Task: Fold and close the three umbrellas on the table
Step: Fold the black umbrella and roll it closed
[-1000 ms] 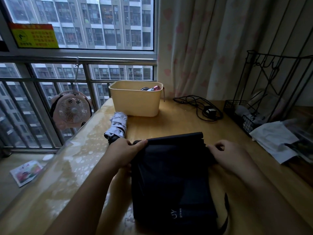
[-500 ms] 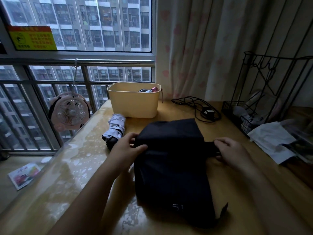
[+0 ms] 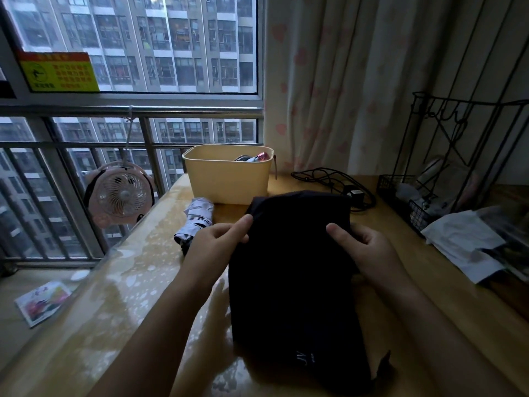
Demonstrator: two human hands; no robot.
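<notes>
Lying lengthwise on the counter, the black umbrella points away from the person. Its far half sits between the hands: the left grip pinches the left fabric edge, and the right grip curls round the right edge, equally near.

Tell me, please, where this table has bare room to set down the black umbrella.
Bare: the glossy strip of wooden table left of the black fabric umbrella, nearer than the white patterned folded umbrella; and the wood between the black one and the white papers. Crowded: the far edge, with the yellow plastic bin, black cable and black wire rack.
</notes>
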